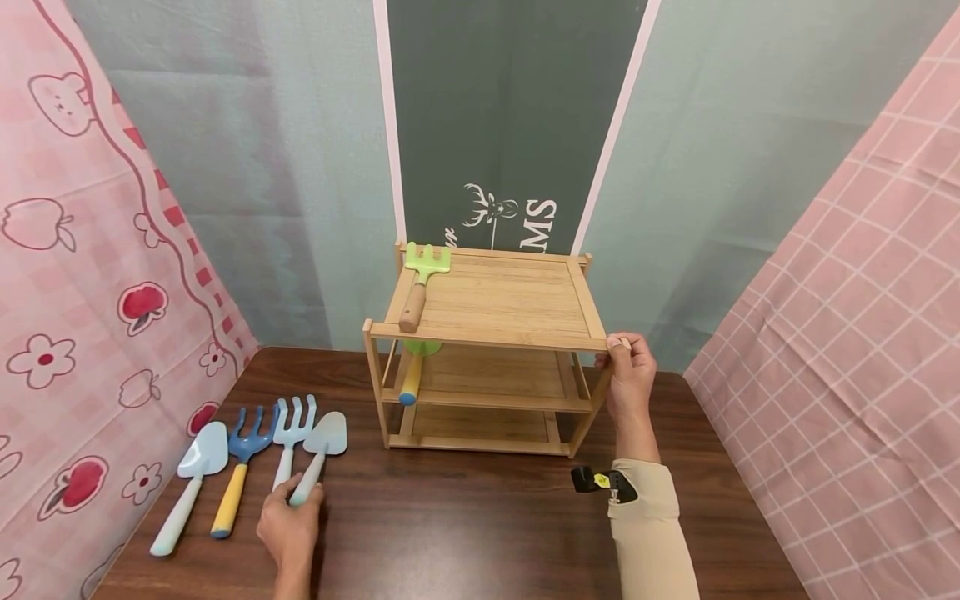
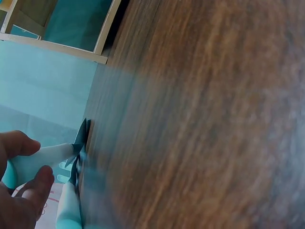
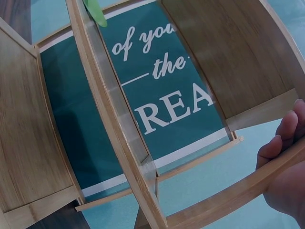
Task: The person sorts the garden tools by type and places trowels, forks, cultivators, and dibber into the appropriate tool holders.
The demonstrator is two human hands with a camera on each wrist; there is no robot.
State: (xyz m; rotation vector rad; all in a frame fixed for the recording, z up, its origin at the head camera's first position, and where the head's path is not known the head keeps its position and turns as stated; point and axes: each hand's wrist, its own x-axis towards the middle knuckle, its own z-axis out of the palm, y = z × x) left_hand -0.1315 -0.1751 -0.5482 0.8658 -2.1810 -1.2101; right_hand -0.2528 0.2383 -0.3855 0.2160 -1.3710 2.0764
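Note:
My left hand [image 1: 291,523] is at the front left of the table, holding a pale blue hand trowel [image 1: 328,433] by its handle. In the left wrist view, thumb and fingers pinch that whitish handle [image 2: 43,160], and the blade tip points at the tabletop. Just left of it lies a light blue hand fork [image 1: 295,425]. My right hand [image 1: 632,375] grips the front right corner of a three-tier wooden rack [image 1: 510,300]. In the right wrist view its fingers [image 3: 287,125] curl over a rack bar [image 3: 224,193].
A blue fork with yellow handle [image 1: 242,454] and a pale trowel [image 1: 197,467] lie farther left. On the rack's top tier rests a green fork [image 1: 423,279]; a yellow-handled green tool [image 1: 412,375] lies on the middle tier. Curtains [image 1: 862,275] enclose the table [image 1: 465,517].

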